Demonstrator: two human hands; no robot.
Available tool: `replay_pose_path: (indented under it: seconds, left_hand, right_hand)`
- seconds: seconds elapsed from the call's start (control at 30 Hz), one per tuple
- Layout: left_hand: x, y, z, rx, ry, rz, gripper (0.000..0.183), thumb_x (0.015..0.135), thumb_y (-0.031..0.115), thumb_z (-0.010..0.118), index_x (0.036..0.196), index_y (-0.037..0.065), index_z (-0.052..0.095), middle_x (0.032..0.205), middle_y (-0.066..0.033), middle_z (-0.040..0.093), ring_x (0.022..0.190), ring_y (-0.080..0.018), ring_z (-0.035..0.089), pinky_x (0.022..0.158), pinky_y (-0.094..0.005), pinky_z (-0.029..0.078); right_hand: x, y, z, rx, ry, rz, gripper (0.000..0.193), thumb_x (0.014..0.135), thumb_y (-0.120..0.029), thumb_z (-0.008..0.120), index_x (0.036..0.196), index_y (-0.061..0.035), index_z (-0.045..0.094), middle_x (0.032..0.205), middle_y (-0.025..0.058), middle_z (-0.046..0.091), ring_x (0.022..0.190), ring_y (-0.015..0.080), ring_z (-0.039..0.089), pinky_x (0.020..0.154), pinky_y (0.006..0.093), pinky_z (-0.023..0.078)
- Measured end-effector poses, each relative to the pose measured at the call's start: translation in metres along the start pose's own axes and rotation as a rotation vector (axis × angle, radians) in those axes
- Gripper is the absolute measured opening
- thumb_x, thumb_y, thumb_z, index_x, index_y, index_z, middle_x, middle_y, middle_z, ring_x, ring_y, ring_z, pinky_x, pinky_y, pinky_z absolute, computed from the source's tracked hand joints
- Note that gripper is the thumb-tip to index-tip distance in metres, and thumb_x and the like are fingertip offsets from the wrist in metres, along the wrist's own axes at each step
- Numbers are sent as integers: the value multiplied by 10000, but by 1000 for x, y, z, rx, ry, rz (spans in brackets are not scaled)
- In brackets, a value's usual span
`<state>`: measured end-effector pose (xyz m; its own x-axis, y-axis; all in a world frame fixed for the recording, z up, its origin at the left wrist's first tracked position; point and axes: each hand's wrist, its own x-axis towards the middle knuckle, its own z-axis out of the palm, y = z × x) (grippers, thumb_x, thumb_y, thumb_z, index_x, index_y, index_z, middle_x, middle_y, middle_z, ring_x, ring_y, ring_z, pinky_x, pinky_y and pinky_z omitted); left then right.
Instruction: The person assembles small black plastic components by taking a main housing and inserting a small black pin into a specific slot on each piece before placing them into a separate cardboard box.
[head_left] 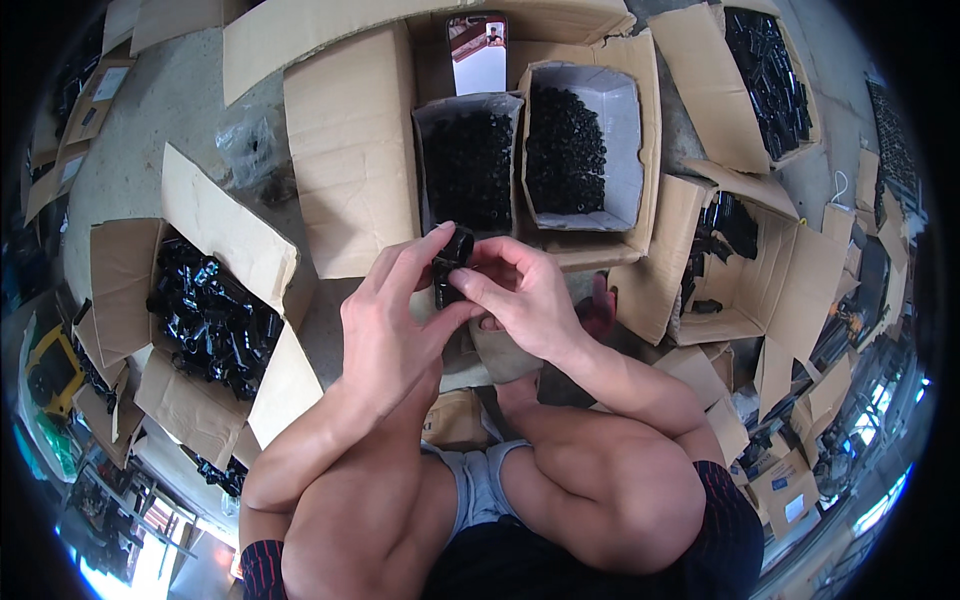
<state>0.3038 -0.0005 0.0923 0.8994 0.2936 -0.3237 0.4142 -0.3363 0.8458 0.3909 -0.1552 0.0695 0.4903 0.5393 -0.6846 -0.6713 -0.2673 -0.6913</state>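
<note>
Both hands meet at mid-view, in front of two bins. Left hand has its fingers on a small black plastic part, index fingertip near the upper end. Right hand pinches the same part from the other side, thumb laid across the front. Both hands clamped on it, fingertips close together. Part is raised above the floor, just at the near edge of the left bin, tilted slightly; fingers cover much of it. Cannot tell whether it is one piece or two joined.

Left bin: grey walls, broad spread of small black pieces inside. Right bin: same kind, pieces heaped toward its left side, pale wall showing at right. Both sit side by side in a large cardboard box, flaps spread. Phone with lit screen stands behind the bins.

To the left, a carton full of glossy black parts, jumbled. To the right, a carton lying on its side, some black parts within. Upper right, another carton with long black pieces. Clear plastic bag on the floor, between left carton and large box.
</note>
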Motion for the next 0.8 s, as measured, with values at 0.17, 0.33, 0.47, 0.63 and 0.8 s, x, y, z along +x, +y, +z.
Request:
replay_pose_path:
  seconds: [0.17,0.33,0.47,0.63,0.8]
  left_hand:
    - [2,-27,-3,-760,-214,-388,512,967,91,695,1434,-13,514,1280,-106,652,1103,-178,665,939,-335,583]
    - [-8,-35,-7,-805,-273,-434,362,1030,183,626,1345,11,584,1214,-66,680,1103,-129,640,929,-332,561]
    - [-7,-48,-10,-803,-266,-441,326,1041,214,611,1304,21,599,1184,-76,692,1053,-127,648,886,-309,539]
    - [-4,-50,-8,-909,-234,-450,369,1070,255,553,1367,36,546,1171,-76,693,1038,-111,615,852,-277,484]
    - [-3,-54,-10,-917,-186,-462,416,1103,285,470,1437,41,507,1161,-58,711,974,-60,570,791,-232,445]
  right_hand:
    - [6,6,-3,139,-75,-44,277,999,-174,676,1171,44,672,1048,71,713,919,77,654,800,260,547]
    - [16,-1,-12,-321,-93,-195,242,957,-172,719,1131,-3,716,930,56,677,822,89,636,734,258,520]
    - [67,-13,-44,-574,133,-452,191,904,-136,745,1055,-20,735,886,76,680,777,180,660,719,316,537]
    - [112,-15,-43,-1371,106,-891,111,859,-101,677,937,-37,723,889,98,695,893,266,676,754,381,563]
    - [124,-3,-14,-1726,24,-803,107,822,-88,626,870,-54,716,864,104,714,912,261,656,839,373,513]
